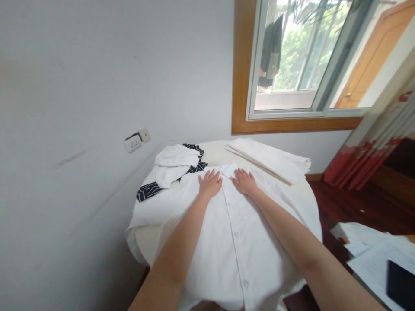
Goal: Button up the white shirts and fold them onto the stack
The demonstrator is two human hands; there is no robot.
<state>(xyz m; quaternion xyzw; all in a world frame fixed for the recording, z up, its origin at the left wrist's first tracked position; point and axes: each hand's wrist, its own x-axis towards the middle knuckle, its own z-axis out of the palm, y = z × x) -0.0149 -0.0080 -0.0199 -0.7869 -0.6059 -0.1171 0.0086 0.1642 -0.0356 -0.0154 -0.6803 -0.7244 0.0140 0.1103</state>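
A white button-up shirt [212,242] lies front side up across a round table, its collar at the far end and its lower part toward me. The front placket is buttoned and runs down the middle. My left hand [210,183] rests flat near the collar, left of the placket, with the fingers spread. On the other side of the placket, my right hand [244,181] also lies flat on the shirt, fingers apart. Neither hand grips anything. One sleeve stretches left and hangs over the table's edge.
A white garment with black striped parts [177,162] lies at the table's back left. Folded white cloth [269,157] sits at the back right of the cream table [214,152]. Papers [378,255] and a dark flat object [401,285] are at lower right. A wall stands close on the left.
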